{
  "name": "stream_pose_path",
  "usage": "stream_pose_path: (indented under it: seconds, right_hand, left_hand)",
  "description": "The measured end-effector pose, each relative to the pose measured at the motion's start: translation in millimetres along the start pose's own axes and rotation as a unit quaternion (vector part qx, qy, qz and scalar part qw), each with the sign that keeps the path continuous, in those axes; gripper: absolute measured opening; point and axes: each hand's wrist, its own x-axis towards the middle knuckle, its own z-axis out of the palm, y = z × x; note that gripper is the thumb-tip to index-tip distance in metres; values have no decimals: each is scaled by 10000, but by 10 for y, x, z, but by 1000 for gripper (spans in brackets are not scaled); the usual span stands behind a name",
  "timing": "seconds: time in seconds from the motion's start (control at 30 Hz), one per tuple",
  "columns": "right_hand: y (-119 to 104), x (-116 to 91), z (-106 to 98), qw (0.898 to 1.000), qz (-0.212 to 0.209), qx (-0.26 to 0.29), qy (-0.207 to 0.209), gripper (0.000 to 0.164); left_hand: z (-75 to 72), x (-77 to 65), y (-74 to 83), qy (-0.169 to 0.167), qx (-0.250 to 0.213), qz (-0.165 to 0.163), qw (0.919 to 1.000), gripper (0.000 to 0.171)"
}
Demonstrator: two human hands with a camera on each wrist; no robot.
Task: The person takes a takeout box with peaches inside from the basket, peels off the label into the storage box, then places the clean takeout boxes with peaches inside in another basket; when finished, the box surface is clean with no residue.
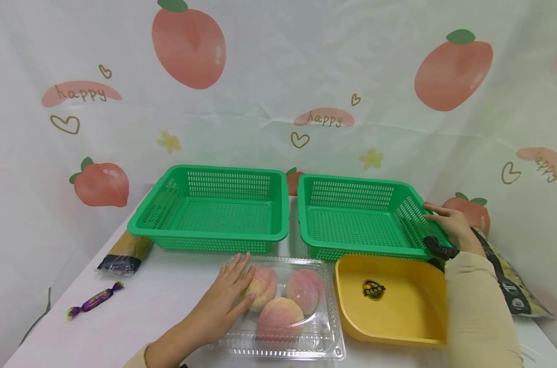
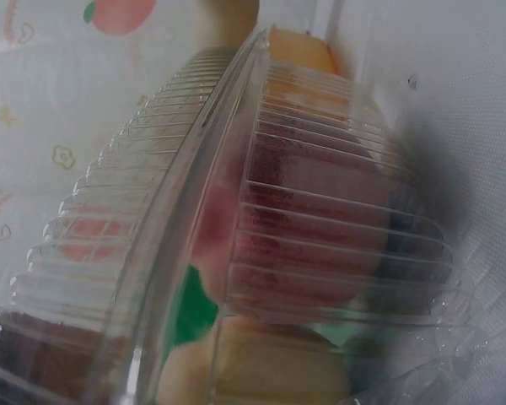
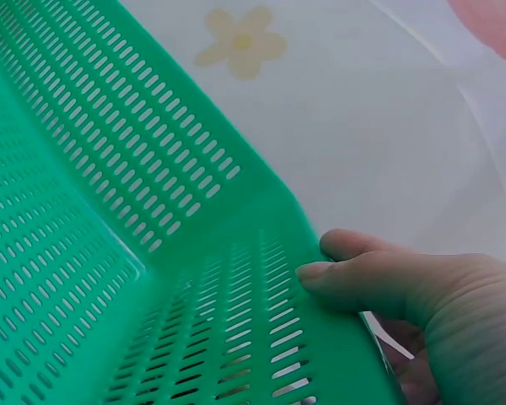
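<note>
A clear plastic clamshell box (image 1: 335, 332) with three peaches (image 1: 280, 319) inside sits at the front middle of the table. My left hand (image 1: 223, 306) rests on the box's left side, its fingers stretched over the lid. In the left wrist view the ribbed wall of the box (image 2: 312, 211) fills much of the picture. At the right end of the right green basket (image 1: 356, 225), my right hand (image 1: 455, 225) holds the rim. The right wrist view has the thumb on the rim (image 3: 320, 329) and fingers on the outer side; some are hidden.
Another green basket (image 1: 223, 217) stands to the left. A yellow basin (image 1: 393, 312) sits in front of the right basket. Left are a brown package (image 1: 128, 250) and a purple-wrapped candy (image 1: 95, 300); a dark printed bag (image 1: 513, 286) lies right. A patterned curtain (image 1: 260, 66) hangs behind.
</note>
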Motion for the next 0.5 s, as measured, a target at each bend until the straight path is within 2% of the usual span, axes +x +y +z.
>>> stream_pose_path:
  seconds: [0.13, 0.2, 0.27, 0.3, 0.37, 0.5]
  right_hand:
    - [3, 3, 2, 10000, 17, 22, 53, 57]
    - [4, 7, 8, 10000, 6, -8, 82, 57]
    - [5, 12, 17, 9999, 19, -45, 113, 57]
    - [4, 13, 20, 9999, 27, -49, 111, 57]
    - [2, 13, 22, 9999, 40, -28, 117, 56]
    - [-1, 13, 19, 9998, 74, -46, 160, 56]
  left_hand:
    - [1, 0, -2, 46, -161, -95, 9998, 55]
    - [6, -2, -15, 147, -507, -287, 9982, 56]
    - [16, -7, -35, 274, -1046, -566, 9925, 59]
    - [19, -11, -46, 311, -1428, -743, 9865, 62]
    - [24, -25, -70, 364, -2237, -1107, 9677, 67]
    - [30, -67, -113, 265, -3488, -1754, 9203, 76]
